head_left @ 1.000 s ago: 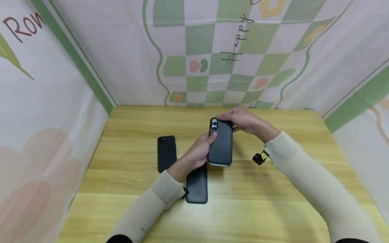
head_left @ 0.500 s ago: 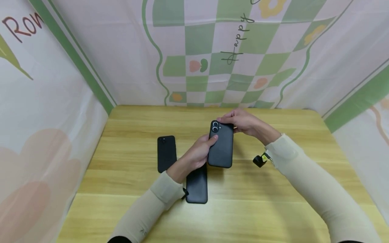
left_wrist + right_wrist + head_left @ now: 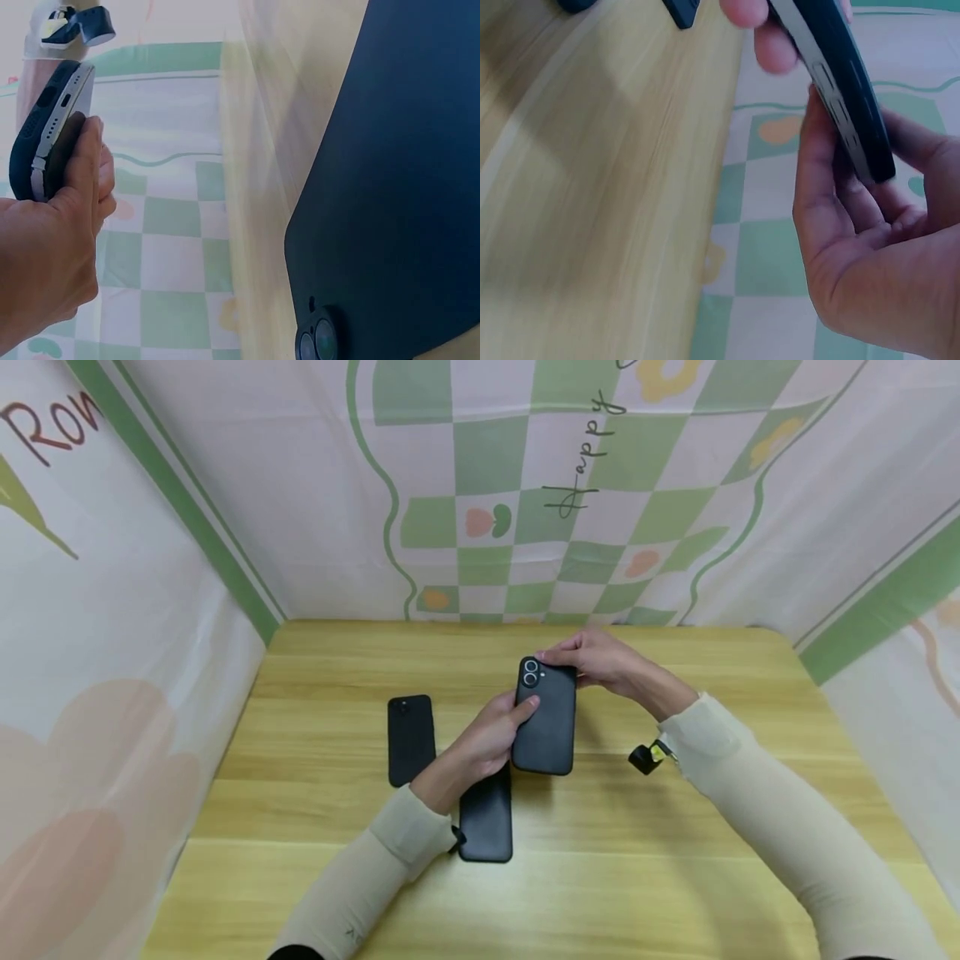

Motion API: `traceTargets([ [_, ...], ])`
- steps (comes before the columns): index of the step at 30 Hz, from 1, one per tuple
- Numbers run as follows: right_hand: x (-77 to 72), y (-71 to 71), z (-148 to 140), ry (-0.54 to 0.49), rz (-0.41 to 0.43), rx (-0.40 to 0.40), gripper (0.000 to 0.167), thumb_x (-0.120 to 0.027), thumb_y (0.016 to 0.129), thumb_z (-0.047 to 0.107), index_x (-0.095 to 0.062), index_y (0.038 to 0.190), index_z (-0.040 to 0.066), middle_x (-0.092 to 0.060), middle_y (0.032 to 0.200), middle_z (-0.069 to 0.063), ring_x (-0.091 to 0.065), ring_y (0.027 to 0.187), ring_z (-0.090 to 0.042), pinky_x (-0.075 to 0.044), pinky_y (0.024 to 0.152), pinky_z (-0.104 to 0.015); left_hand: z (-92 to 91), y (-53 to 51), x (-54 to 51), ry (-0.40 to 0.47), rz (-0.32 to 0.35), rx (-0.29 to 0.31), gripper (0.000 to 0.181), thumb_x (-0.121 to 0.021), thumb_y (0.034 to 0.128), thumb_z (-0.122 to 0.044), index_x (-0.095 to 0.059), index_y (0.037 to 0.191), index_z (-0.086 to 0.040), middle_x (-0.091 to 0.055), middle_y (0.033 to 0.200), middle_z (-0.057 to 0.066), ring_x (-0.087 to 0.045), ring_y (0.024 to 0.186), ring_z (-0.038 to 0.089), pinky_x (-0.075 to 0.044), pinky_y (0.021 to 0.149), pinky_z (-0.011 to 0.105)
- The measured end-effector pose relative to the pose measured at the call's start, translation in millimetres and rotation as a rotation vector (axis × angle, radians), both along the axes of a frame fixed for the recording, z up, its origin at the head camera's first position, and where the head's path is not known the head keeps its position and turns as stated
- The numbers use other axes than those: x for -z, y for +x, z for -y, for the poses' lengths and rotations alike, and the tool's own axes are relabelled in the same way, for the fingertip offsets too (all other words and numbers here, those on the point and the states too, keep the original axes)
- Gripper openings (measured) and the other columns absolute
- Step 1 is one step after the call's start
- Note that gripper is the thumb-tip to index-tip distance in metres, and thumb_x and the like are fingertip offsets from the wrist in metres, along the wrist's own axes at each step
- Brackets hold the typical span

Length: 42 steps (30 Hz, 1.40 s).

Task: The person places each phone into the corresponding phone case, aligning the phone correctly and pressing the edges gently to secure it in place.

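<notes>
In the head view my left hand (image 3: 483, 735) grips a black phone case (image 3: 546, 731) by its left side, thumb across the back. Two lens rings show at the case's camera opening. My right hand (image 3: 600, 660) pinches the top right corner. A phone (image 3: 58, 124) with a silver edge sits against the case; the left wrist view shows its charging port and bare edge beside the black shell. Silver also shows along the side with buttons in the right wrist view. The front of the phone is hidden from the head camera.
On the wooden table (image 3: 637, 860) lie a smaller black phone (image 3: 411, 741) at left and another black phone or case (image 3: 486, 822) partly under the left wrist. A patterned cloth (image 3: 487, 460) hangs behind the table's far edge. A small black camera (image 3: 645, 758) is on the right wrist.
The silver edge seen at the case's bottom a second ago no longer shows from above. The lens rings now sit centred in the opening. Both hands have shifted slightly down, keeping their hold.
</notes>
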State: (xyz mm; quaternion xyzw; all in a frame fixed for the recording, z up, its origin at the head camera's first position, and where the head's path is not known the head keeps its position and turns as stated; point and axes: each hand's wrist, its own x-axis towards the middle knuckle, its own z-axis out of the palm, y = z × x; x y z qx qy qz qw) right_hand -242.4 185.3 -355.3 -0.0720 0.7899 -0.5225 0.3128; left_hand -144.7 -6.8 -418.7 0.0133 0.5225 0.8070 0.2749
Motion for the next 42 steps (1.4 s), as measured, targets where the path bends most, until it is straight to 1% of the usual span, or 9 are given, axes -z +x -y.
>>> traceTargets([
  [3, -0.2, 0.8, -6, 0.022, 0.015, -0.012, 0.032, -0.069, 0.105, 0.027, -0.080, 0.114, -0.002, -0.079, 0.087, -0.003, -0.073, 0.072, -0.013, -0.063, 0.070, -0.029, -0.3, -0.1, 1.2, -0.012, -0.019, -0.029, 0.044, -0.042, 0.1164, -0.021, -0.044, 0.157, -0.004, -0.063, 0.145, 0.014, -0.059, 0.136, 0.027, -0.047, 0.115, 0.049],
  [8, -0.1, 1.6, -13, -0.004, 0.041, 0.012, 0.027, -0.071, 0.104, 0.027, -0.082, 0.108, 0.002, -0.078, 0.084, -0.004, -0.074, 0.072, -0.014, -0.064, 0.074, -0.030, 0.5, -0.6, 1.5, -0.036, -0.029, -0.078, 0.043, -0.045, 0.1156, -0.020, -0.045, 0.156, -0.004, -0.063, 0.142, 0.014, -0.060, 0.134, 0.026, -0.048, 0.114, 0.048],
  [12, 0.5, 2.6, -14, -0.033, 0.029, 0.030, 0.024, -0.071, 0.104, 0.025, -0.082, 0.102, 0.005, -0.079, 0.083, -0.004, -0.074, 0.071, -0.014, -0.064, 0.074, -0.030, 1.4, -0.6, 0.2, -0.039, -0.022, -0.086, 0.043, -0.046, 0.1154, -0.020, -0.046, 0.155, -0.004, -0.064, 0.141, 0.014, -0.060, 0.133, 0.025, -0.049, 0.114, 0.049],
  [19, 2.6, 4.5, -15, -0.045, -0.028, 0.044, 0.021, -0.072, 0.104, 0.022, -0.082, 0.101, 0.004, -0.077, 0.080, -0.003, -0.070, 0.070, -0.012, -0.063, 0.071, -0.027, 1.4, 0.3, -1.7, -0.035, -0.020, -0.087, 0.042, -0.046, 0.1153, -0.019, -0.047, 0.154, -0.005, -0.065, 0.140, 0.014, -0.062, 0.132, 0.025, -0.049, 0.114, 0.049],
  [27, 5.5, 4.9, -15, -0.070, -0.037, 0.056, 0.020, -0.070, 0.105, 0.019, -0.082, 0.093, 0.009, -0.075, 0.077, 0.001, -0.066, 0.068, -0.008, -0.059, 0.066, -0.021, 2.6, 0.0, -3.0, -0.001, 0.004, -0.069, 0.043, -0.046, 0.1153, -0.020, -0.046, 0.155, -0.004, -0.064, 0.139, 0.014, -0.063, 0.130, 0.025, -0.051, 0.112, 0.047],
  [34, 6.6, 5.8, -17, -0.083, -0.045, 0.042, 0.021, -0.068, 0.106, 0.017, -0.082, 0.094, 0.008, -0.075, 0.078, 0.001, -0.065, 0.069, -0.008, -0.058, 0.066, -0.021, 5.9, 0.0, -3.1, 0.007, 0.016, -0.026, 0.043, -0.045, 0.1157, -0.023, -0.046, 0.156, -0.006, -0.064, 0.140, 0.014, -0.062, 0.131, 0.025, -0.050, 0.113, 0.047],
  [38, 5.5, 8.1, -18, -0.081, -0.053, 0.032, 0.020, -0.068, 0.106, 0.018, -0.082, 0.097, 0.006, -0.076, 0.079, 0.001, -0.066, 0.070, -0.009, -0.058, 0.066, -0.021, 8.9, -0.9, -2.7, -0.012, 0.012, 0.009, 0.043, -0.046, 0.1156, -0.024, -0.048, 0.155, -0.006, -0.066, 0.138, 0.014, -0.064, 0.129, 0.026, -0.053, 0.110, 0.047],
  [42, 3.4, 11.7, -17, -0.048, -0.095, 0.020, 0.021, -0.070, 0.105, 0.019, -0.081, 0.096, 0.003, -0.076, 0.080, 0.001, -0.066, 0.070, -0.011, -0.059, 0.067, -0.023, 13.7, -4.0, -0.2, -0.084, 0.006, 0.038, 0.038, -0.051, 0.1142, -0.023, -0.058, 0.146, -0.002, -0.072, 0.130, 0.016, -0.070, 0.121, 0.028, -0.059, 0.100, 0.046],
])
